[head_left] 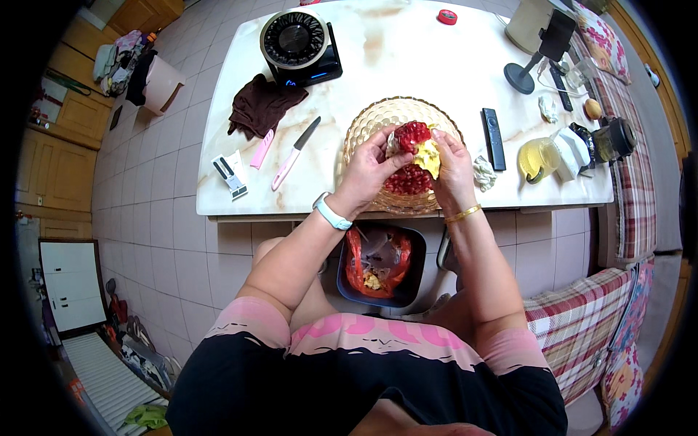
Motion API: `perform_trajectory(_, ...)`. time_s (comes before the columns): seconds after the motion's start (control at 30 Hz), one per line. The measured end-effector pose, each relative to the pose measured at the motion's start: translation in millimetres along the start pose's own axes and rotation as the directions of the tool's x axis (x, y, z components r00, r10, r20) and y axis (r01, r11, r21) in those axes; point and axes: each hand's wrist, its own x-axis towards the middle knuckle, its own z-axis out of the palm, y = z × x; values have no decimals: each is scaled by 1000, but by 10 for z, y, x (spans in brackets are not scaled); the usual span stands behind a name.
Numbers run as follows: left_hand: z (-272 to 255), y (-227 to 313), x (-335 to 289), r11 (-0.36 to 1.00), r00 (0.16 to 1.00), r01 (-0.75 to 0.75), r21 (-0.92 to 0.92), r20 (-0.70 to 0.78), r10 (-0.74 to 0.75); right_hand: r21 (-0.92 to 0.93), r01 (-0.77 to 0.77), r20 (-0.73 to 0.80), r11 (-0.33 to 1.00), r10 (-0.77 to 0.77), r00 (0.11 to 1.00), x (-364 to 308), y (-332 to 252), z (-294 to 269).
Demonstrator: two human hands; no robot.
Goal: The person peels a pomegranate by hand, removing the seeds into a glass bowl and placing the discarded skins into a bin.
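A chunk of pomegranate (412,136) with bright red seeds is held between my two hands, above a woven-look amber basket (356,134). My left hand (372,163) grips it from the left, thumb across its front. My right hand (455,168) pinches the yellow inner side of the pomegranate's rind (427,157) at the right. Loose red pomegranate seeds (408,182) lie heaped in the basket just below. To the left of the basket lies a knife (297,154) with a pale pink handle, and its pink sheath (262,150) is beside it.
Below the table edge stands a dark bin (416,272) lined with a red bag, scraps inside. A round-topped black appliance (298,47) and a brown cloth (263,105) sit at the left. Rightward are a remote (493,138), a yellow-tinted glass jug (539,156) and a phone stand (520,78).
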Motion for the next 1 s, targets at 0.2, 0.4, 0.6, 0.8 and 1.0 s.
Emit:
perform_trajectory(0.2,68,-18,-22,983,997,48,-178,-44,-57,-167,184,-79,969,-199,977,11,311,3)
perform_trajectory(0.4,77,-24,-37,987,998,40,-158,-49,-48,-317,249,-126,915,-301,945,-63,380,94)
perform_trajectory(0.6,100,73,-12,998,999,36,-60,-12,-37,-411,269,-144,871,-353,925,0,338,31)
perform_trajectory(0.8,124,-28,-44,989,999,-25,-143,-25,21,-381,286,-146,879,-363,920,-22,233,63)
perform_trajectory(1.0,74,-30,-26,984,996,43,-171,-76,-56,-373,348,-51,860,-394,918,-151,210,211)
